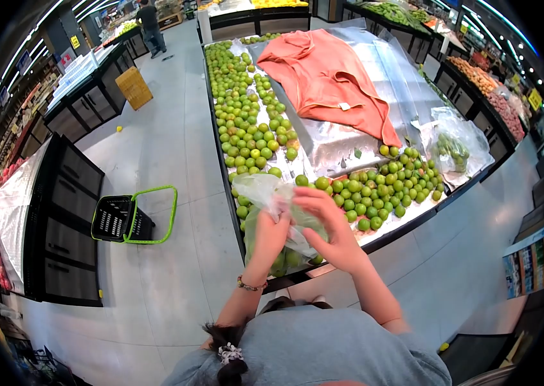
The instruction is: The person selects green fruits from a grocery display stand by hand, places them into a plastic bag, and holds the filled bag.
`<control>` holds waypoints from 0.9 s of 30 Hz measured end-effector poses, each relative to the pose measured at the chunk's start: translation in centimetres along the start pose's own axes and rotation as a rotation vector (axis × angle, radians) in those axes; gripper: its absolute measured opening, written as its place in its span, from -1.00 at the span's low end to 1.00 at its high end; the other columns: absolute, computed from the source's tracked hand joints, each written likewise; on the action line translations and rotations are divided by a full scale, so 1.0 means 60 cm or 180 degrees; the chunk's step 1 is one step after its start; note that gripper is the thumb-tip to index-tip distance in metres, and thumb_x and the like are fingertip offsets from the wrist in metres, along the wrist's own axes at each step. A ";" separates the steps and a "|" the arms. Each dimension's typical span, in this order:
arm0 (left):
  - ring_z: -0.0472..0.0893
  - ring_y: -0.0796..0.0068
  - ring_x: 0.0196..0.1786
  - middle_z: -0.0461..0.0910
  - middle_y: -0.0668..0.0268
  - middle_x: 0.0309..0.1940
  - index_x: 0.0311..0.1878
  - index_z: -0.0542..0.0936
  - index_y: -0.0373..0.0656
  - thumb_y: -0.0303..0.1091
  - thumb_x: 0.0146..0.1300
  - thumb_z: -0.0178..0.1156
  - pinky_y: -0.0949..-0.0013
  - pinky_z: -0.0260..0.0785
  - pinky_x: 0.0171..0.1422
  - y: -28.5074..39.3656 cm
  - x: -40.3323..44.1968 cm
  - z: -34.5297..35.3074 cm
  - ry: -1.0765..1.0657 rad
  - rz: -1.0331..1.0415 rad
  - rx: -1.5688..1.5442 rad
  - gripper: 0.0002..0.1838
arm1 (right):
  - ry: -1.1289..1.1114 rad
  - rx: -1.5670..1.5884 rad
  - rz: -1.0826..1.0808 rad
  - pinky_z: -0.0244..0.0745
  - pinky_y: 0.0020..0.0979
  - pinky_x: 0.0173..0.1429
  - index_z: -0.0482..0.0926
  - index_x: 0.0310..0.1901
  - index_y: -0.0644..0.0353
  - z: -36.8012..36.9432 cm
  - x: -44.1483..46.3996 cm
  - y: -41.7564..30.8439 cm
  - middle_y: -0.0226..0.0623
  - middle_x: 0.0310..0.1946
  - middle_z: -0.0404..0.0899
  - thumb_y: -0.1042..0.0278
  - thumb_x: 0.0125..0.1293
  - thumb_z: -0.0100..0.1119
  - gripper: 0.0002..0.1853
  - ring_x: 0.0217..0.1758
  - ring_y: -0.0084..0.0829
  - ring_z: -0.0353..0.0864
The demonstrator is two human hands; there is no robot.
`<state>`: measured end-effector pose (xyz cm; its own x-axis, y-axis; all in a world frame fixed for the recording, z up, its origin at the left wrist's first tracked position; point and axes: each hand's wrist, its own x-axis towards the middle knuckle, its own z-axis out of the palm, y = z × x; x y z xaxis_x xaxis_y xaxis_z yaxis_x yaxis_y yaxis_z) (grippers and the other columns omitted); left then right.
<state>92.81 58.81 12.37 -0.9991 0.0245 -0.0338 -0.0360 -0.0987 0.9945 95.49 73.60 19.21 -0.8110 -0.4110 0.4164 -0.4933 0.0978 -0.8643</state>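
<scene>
A clear plastic bag with green limes showing through its lower part hangs at the near corner of the produce stand. My left hand, with a beaded bracelet on the wrist, is closed around the gathered neck of this bag. Close beside it on the right, my right hand has its fingers spread and curved, with nothing visible in them. Loose limes cover the left side of the stand, and another heap of limes lies along its front right edge.
A salmon-coloured cloth lies over the silver sheeting on the stand. At the right corner is a plastic bag of green produce. A black basket with a green handle stands on the floor at left. A person is far back.
</scene>
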 end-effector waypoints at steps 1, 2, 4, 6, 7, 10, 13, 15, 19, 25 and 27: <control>0.47 0.63 -0.58 0.52 0.32 -0.55 -0.35 0.47 -0.29 -0.57 0.12 -0.04 0.52 0.26 -0.55 0.004 0.000 -0.001 0.0025 0.0043 -0.0194 -0.91 | 0.0043 -0.0581 0.0081 0.03 -0.22 0.39 0.26 0.21 0.23 -0.004 -0.006 0.009 -0.10 0.30 0.08 0.43 0.08 0.16 -0.40 0.38 -0.15 0.06; 0.45 0.65 -0.61 0.51 0.34 -0.57 -0.36 0.46 -0.28 -0.57 0.12 -0.05 0.54 0.24 -0.58 0.008 -0.003 -0.004 0.0045 0.0090 -0.0385 -0.91 | 0.0094 -0.1162 0.0159 -0.04 -0.19 0.41 0.21 0.23 0.25 -0.004 -0.015 0.020 -0.06 0.32 0.02 0.40 0.06 0.18 -0.34 0.41 -0.09 -0.03; 0.48 0.50 -0.65 0.51 0.25 -0.64 -0.42 0.47 -0.30 -0.52 0.14 -0.04 0.45 0.27 -0.58 0.023 -0.008 -0.007 -0.0025 0.0113 -0.0324 -0.89 | -0.0159 -0.1581 0.0361 -0.27 -0.04 0.45 0.05 0.30 0.34 0.008 -0.031 0.066 0.08 0.38 -0.17 0.32 0.00 0.24 -0.16 0.47 0.04 -0.28; 0.50 0.33 -0.64 0.49 0.13 -0.67 -0.48 0.48 -0.32 -0.49 0.13 -0.02 0.36 0.29 -0.56 0.023 -0.015 -0.002 -0.0085 0.0657 0.0607 -0.86 | -0.0177 -0.2031 0.0098 -0.28 0.02 0.43 0.07 0.29 0.34 0.036 -0.017 0.115 0.11 0.37 -0.18 0.31 0.00 0.24 -0.18 0.47 0.05 -0.29; 0.52 0.25 -0.63 0.48 0.07 -0.68 -0.51 0.48 -0.34 -0.47 0.12 -0.02 0.32 0.31 -0.55 0.036 -0.021 0.002 -0.0097 0.0927 0.1074 -0.83 | -0.0199 -0.2250 -0.0045 -0.28 0.06 0.43 0.08 0.28 0.34 0.050 -0.005 0.119 0.13 0.37 -0.18 0.30 0.00 0.24 -0.18 0.47 0.05 -0.29; 0.51 0.17 -0.56 0.47 0.06 -0.63 -0.43 0.46 -0.37 -0.50 0.09 0.04 0.22 0.32 -0.45 0.066 -0.036 -0.004 -0.0003 0.1324 0.2335 -0.89 | -0.0352 -0.1947 -0.0398 -0.27 0.12 0.41 0.29 0.17 0.24 0.065 0.037 0.124 -0.04 0.36 0.01 0.27 0.07 0.14 -0.41 0.47 0.01 -0.23; 0.50 0.01 -0.50 0.50 0.04 -0.58 -0.45 0.48 -0.36 -0.52 0.03 0.10 0.16 0.32 -0.43 0.091 -0.047 -0.001 0.0056 0.1577 0.3091 -0.92 | -0.0194 -0.1460 -0.0751 -0.15 -0.05 0.42 0.47 0.00 0.16 0.074 0.059 0.112 -0.23 0.20 0.34 0.26 0.13 0.08 -0.62 0.33 -0.16 0.14; 0.50 -0.02 -0.45 0.51 0.05 -0.52 -0.45 0.49 -0.34 -0.53 0.00 0.13 0.13 0.33 -0.40 0.116 -0.063 0.007 0.0096 0.1827 0.3189 -0.93 | 0.0062 -0.1201 -0.0861 0.00 -0.22 0.40 0.50 -0.03 0.16 0.079 0.065 0.130 -0.26 0.07 0.49 0.26 0.17 0.06 -0.67 0.13 -0.24 0.42; 0.51 0.04 -0.28 0.51 0.06 -0.31 -0.31 0.51 -0.33 -0.59 -0.01 0.15 0.15 0.38 -0.26 0.143 -0.082 0.032 0.0035 0.2502 0.2956 -0.86 | 0.0581 0.0275 -0.0095 0.37 -0.49 -0.14 0.44 -0.30 0.18 0.048 0.072 0.099 -0.40 -0.40 0.52 0.37 0.20 0.02 -0.90 -0.36 -0.56 0.46; 0.51 0.11 -0.18 0.42 0.07 -0.23 -0.27 0.49 -0.35 -0.53 0.00 0.18 0.21 0.42 -0.06 0.187 -0.152 0.089 0.0285 0.2811 0.2256 -0.81 | 0.0368 -0.0256 -0.0466 0.30 -0.43 -0.32 0.38 -0.37 0.20 -0.042 0.051 -0.011 -0.31 -0.49 0.38 0.39 0.05 0.13 -0.85 -0.41 -0.48 0.38; 0.52 0.16 -0.14 0.42 0.09 -0.19 -0.28 0.47 -0.33 -0.53 0.01 0.18 0.22 0.44 -0.06 0.185 -0.172 0.107 0.0498 0.3223 0.2340 -0.82 | 0.0456 -0.0477 -0.0575 0.32 -0.33 -0.25 0.35 -0.43 0.20 -0.077 0.031 -0.034 -0.22 -0.51 0.37 0.36 0.01 0.15 -0.82 -0.38 -0.25 0.42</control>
<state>102.88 63.86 24.41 -0.5657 0.1388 0.8128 0.7155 0.5726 0.4002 93.55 76.83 23.02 -0.7366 -0.3026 0.6048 -0.6663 0.1719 -0.7256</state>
